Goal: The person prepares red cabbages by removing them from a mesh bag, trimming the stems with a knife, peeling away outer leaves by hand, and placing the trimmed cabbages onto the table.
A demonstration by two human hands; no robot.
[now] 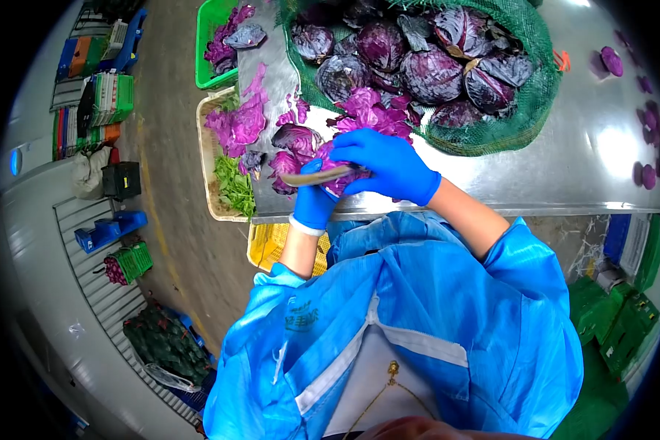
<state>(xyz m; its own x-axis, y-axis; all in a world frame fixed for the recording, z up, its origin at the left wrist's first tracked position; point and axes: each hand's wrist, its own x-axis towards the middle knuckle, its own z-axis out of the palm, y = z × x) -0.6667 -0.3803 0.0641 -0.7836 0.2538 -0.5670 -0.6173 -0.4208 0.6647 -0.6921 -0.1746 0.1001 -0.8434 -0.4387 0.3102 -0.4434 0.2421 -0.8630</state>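
**Blade on the cabbage, plenty waiting behind**

Here we are at the tabletop, and the hands are close together: the left hand wrapped around a red cabbage near the front edge, the right hand closed on a knife laid across it. Trimming looks partway through, I'd judge. Loose purple leaves lie stripped beyond the hands, and bright rounds sit at the far right, seemingly finished; the dark-leaved heads in the net bag appear left to do.

The count: one knife, one net bag, one cabbage in hand, at least seven heads in the net (they overlap, so no firm total), and at least five rounds over on the right.
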